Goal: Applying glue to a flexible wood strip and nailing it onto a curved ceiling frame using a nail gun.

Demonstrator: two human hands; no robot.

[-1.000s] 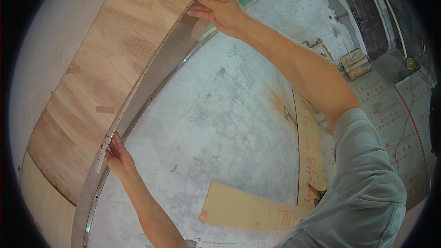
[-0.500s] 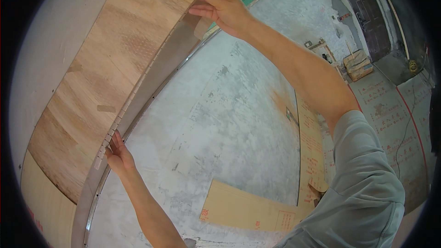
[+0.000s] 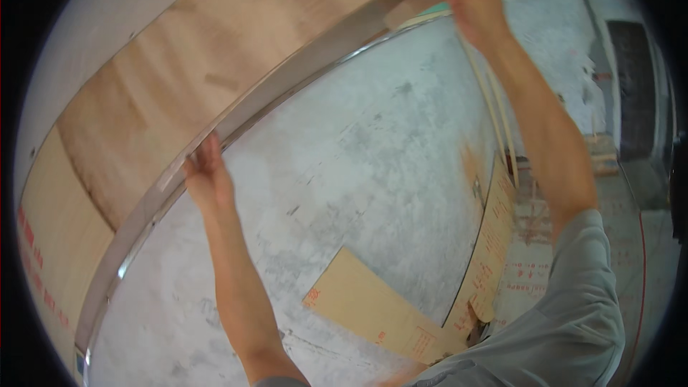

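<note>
Overhead runs a curved wooden panel [image 3: 186, 64] with visible grain. Along its lower edge lies a thin pale strip [image 3: 276, 74], its notches blurred now. My left hand [image 3: 213, 180] is raised to the strip's lower left part, thumb and fingers on either side of its edge. Farther along at the upper right, my right hand [image 3: 475, 3] reaches to the same edge, its straight fingers at the strip and partly cut off by the top of the view. Motion smears both hands' fingertips.
Below the panel is a grey mottled floor [image 3: 344, 165]. A tan board piece [image 3: 373, 308] lies there, beside a long tan sheet [image 3: 484, 258]. A metal-edged rim [image 3: 308, 89] curves under the panel. A dark door [image 3: 634, 93] stands at right.
The view has turned, so the panel edge now lies flatter across the picture. Both hands stay at the edge; the right one appears farther right and higher, the left one higher.
</note>
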